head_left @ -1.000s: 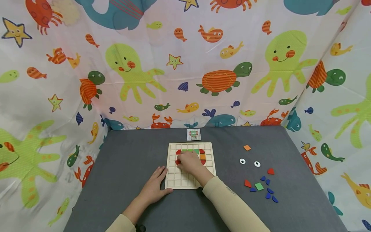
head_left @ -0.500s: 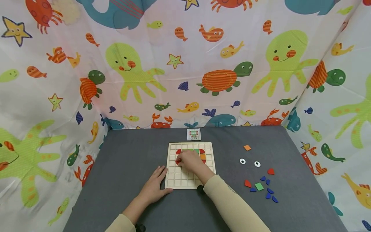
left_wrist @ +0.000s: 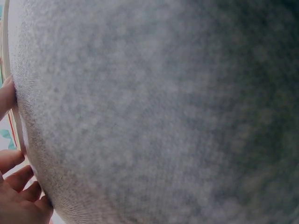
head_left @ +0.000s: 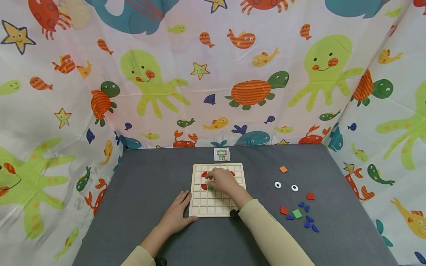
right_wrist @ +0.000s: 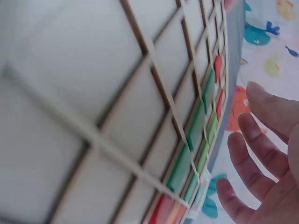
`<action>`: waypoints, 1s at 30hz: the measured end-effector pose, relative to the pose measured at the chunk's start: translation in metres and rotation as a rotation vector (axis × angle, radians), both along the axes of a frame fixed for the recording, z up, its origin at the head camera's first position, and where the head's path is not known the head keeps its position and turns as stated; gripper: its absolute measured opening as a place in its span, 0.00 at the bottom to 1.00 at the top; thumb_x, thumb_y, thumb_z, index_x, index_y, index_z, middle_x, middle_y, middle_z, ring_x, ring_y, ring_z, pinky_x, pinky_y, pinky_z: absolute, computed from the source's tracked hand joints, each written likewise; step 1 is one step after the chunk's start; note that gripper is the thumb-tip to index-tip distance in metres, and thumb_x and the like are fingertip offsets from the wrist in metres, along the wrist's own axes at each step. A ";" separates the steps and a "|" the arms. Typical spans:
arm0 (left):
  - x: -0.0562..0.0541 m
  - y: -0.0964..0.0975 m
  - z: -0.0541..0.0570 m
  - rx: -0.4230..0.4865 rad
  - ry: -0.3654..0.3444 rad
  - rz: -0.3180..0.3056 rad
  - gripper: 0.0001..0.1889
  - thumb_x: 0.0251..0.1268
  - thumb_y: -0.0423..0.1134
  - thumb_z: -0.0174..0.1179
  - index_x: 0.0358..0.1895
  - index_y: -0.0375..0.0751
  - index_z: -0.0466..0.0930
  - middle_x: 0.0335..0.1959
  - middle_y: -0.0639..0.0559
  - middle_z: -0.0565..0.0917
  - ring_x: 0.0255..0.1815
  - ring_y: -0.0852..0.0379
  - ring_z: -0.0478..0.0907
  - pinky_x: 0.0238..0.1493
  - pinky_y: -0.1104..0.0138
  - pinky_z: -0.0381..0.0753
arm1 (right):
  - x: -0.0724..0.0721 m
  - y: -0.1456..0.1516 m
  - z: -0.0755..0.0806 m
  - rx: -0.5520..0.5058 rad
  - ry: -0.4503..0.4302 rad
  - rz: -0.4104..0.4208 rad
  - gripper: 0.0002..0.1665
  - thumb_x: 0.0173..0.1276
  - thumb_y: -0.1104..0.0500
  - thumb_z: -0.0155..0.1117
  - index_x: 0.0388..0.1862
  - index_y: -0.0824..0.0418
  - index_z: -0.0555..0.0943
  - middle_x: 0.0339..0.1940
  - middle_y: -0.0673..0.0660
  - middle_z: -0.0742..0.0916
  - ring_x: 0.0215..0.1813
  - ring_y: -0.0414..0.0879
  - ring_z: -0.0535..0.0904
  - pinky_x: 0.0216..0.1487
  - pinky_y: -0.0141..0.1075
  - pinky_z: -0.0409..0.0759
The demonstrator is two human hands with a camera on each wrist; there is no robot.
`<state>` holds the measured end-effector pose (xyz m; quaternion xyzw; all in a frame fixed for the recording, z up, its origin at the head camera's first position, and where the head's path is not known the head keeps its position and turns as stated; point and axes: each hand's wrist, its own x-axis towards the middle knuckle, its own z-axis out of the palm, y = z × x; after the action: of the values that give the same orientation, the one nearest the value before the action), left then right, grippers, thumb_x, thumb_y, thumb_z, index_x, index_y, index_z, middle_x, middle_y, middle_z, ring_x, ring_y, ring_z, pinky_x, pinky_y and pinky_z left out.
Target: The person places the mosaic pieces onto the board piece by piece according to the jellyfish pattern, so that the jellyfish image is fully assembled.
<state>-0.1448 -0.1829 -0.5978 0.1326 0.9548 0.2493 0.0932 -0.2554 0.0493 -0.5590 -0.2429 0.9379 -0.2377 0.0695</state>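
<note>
A pale wooden grid board (head_left: pixel 213 207) lies on the table in the head view, with red and green pieces set in its upper cells. My left hand (head_left: pixel 178 212) rests at the board's lower left, fingertips and thumb at its edge. Above the pieces hovers my right hand (head_left: pixel 223 181), hiding several of them. In the right wrist view, its fingers (right_wrist: pixel 252 170) are loosely bent and apart, with nothing between them. That view also shows a row of green pieces (right_wrist: pixel 198 122) in the grid and a red piece (right_wrist: pixel 162 209) at the near end.
A small pattern card (head_left: pixel 222 154) lies behind the board. To the right are loose pieces: an orange square (head_left: pixel 283 169), two white rings (head_left: pixel 277 185), red pieces (head_left: pixel 310 196), a green square (head_left: pixel 297 214) and several blue pieces (head_left: pixel 310 218). A printed curtain (head_left: pixel 199 92) stands behind the grey table.
My right hand has lifted off the upper left cells and shifted slightly right, its fingers parting. A green piece beside the lower left red one has come into sight. The left hand stays put.
</note>
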 end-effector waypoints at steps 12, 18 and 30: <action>0.000 0.000 0.000 0.002 -0.008 0.005 0.50 0.58 0.59 0.71 0.79 0.41 0.60 0.81 0.42 0.59 0.83 0.41 0.50 0.71 0.43 0.66 | -0.005 0.057 0.027 -0.123 -0.009 -0.125 0.15 0.69 0.54 0.71 0.53 0.54 0.88 0.47 0.52 0.87 0.45 0.47 0.82 0.44 0.43 0.82; 0.000 -0.001 0.000 0.001 -0.005 0.007 0.50 0.58 0.60 0.71 0.79 0.41 0.60 0.81 0.42 0.59 0.82 0.41 0.51 0.71 0.44 0.66 | -0.010 0.087 0.032 -0.136 0.032 -0.192 0.14 0.69 0.55 0.71 0.52 0.53 0.88 0.47 0.53 0.87 0.43 0.46 0.81 0.42 0.43 0.82; 0.000 0.001 0.001 0.006 0.010 0.008 0.50 0.57 0.59 0.72 0.79 0.40 0.61 0.80 0.42 0.60 0.82 0.40 0.51 0.70 0.43 0.67 | -0.010 0.137 0.027 -0.170 0.002 -0.316 0.18 0.69 0.56 0.71 0.56 0.58 0.86 0.48 0.57 0.87 0.46 0.50 0.81 0.45 0.46 0.83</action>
<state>-0.1447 -0.1822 -0.5969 0.1303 0.9549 0.2520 0.0872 -0.2653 0.1859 -0.5323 -0.0977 0.9410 -0.3239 0.0096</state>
